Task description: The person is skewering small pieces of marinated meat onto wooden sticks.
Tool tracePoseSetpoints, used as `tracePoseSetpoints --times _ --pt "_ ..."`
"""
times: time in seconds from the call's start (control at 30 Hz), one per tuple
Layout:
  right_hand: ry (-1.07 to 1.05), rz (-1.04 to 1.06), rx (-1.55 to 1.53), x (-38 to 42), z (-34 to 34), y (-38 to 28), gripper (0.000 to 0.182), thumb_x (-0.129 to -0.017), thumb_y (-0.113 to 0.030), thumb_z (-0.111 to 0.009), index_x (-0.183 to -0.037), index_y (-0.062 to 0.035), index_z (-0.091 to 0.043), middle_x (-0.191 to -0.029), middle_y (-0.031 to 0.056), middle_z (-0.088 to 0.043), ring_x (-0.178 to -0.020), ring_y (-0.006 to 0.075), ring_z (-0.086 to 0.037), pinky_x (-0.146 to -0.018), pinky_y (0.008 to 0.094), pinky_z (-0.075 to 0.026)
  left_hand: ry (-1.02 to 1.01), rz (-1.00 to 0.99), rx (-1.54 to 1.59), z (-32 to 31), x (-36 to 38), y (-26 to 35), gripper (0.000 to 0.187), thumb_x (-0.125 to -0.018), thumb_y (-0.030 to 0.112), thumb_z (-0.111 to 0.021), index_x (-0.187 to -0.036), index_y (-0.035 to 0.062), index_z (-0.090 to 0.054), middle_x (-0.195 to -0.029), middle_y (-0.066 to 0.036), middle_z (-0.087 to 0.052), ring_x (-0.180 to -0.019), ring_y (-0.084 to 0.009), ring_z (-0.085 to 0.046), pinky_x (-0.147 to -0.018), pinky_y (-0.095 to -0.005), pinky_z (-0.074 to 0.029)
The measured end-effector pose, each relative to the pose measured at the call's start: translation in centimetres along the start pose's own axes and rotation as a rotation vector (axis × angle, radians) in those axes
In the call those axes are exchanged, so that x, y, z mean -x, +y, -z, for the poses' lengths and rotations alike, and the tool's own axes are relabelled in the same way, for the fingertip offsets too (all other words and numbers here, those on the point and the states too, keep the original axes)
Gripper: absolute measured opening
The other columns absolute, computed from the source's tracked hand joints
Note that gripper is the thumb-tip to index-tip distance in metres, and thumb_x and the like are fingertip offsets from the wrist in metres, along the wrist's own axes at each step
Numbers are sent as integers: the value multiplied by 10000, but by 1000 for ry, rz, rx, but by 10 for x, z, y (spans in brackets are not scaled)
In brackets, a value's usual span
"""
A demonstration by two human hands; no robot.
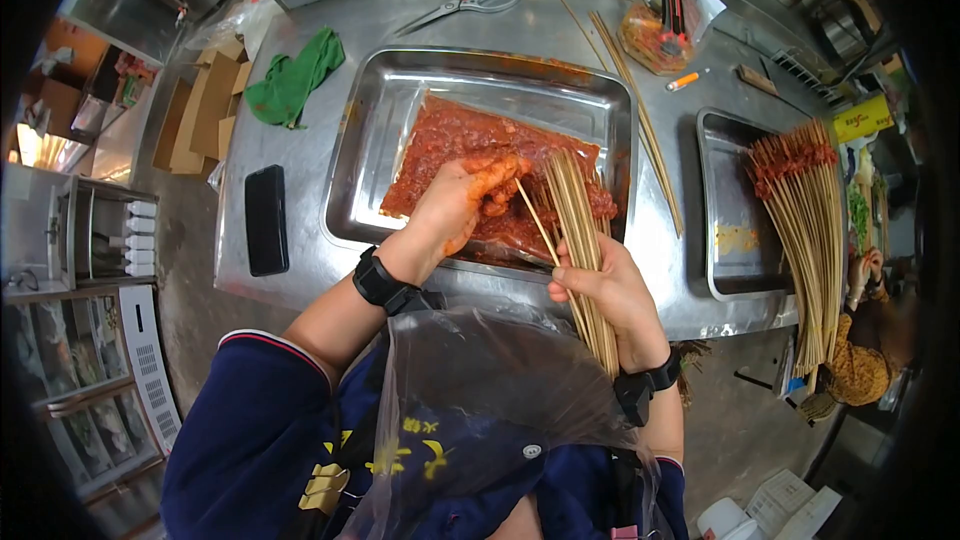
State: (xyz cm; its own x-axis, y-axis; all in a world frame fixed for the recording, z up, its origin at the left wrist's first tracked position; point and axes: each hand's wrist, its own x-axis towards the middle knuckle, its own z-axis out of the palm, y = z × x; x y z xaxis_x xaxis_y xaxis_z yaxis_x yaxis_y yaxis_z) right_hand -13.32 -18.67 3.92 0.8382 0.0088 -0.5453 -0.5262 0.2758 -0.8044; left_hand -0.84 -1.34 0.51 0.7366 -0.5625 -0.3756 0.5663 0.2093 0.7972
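Right hand (622, 300): grasping thin tan wooden skewers (574, 205).
Left hand (470, 198): curled — I cannot tell around what.
Single tan wooden skewer (537, 221): slants between both hands.

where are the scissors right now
In the head view, the scissors are near the top, about centre, on the metal table just beyond the big meat tray.

The tip of the single skewer (537, 219) is lost against the smeared fingers of the left hand (467, 198). The skewer bundle (574, 210) hides most fingers of the right hand (617, 292). Along the right edge of the bench (308, 165), meat-tipped skewers (806, 235) cover part of the smaller tray (733, 202); I can't make out another person's hand (870, 264) clearly.
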Motion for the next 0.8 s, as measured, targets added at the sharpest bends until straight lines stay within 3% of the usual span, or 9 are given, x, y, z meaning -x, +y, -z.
tracePoseSetpoints --times 0.13,0.23,0.53,0.8 --pt "-2 -6 -10 0 0 -1 229 -771 21 -607 -976 36 -505 -783 73 -566 -663 139 -606 -616 258 -534 20 -75 -7 -3 5 -3 269 -909 170 -520 -1087 -21 -583 -955 -55 -630 -784 -98 -580 -635 -240 -466" --pt "-8 -4 -16 0 -1 1 229 -772 22 -606 -976 37 -504 -789 78 -571 -664 140 -607 -616 259 -534 13 -81 10 0 3 -8 234 -899 159 -541 -1034 -16 -617 -849 -26 -626 -717 -74 -545 -594 -196 -424" --pt "2 6 -38 1 -1 -1 231 -772 20 -609 -978 33 -504 -788 74 -572 -667 141 -608 -612 258 -530 47 60 186 -11 10 -7 246 -905 159 -531 -1036 -34 -610 -760 -14 -581 -606 -71 -484 -514 -202 -383" --pt "19 12 -31 3 1 0 237 -775 15 -604 -989 32 -504 -794 66 -567 -673 137 -606 -610 257 -528 -122 205 29 -16 15 -13 263 -886 197 -573 -1019 -22 -631 -679 24 -539 -542 -42 -394 -470 -191 -307"
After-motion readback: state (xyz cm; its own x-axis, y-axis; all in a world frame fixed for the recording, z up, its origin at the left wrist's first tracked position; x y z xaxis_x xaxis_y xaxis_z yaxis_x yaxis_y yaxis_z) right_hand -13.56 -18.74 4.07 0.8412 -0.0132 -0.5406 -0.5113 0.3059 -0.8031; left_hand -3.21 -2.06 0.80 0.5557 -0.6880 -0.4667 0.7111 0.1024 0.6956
